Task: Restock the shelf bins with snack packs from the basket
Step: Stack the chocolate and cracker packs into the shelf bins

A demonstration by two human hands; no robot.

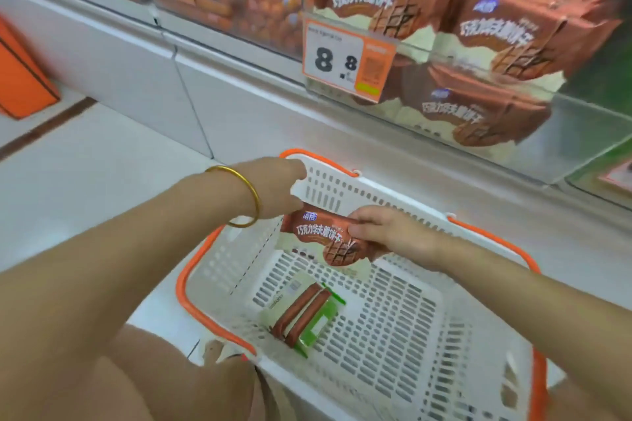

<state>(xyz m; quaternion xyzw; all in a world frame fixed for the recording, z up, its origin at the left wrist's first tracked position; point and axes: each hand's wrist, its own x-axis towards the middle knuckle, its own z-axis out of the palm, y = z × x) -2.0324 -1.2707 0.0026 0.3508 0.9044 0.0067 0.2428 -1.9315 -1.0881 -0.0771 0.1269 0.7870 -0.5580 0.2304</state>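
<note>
Gripping a brown snack pack [321, 236] above the white basket [393, 328], right hand [379, 230] closed on the pack's right edge. Left hand [273, 188], gold bangle [244, 196] at the wrist, reaching to the pack's left end by the far rim; grip hidden, cannot tell open or closed. Lying on the basket floor, a green pack [304, 314]. Stacked above in the clear shelf bin [581, 133], matching brown packs [478, 112] behind an 8.8 price tag [345, 61].
</note>
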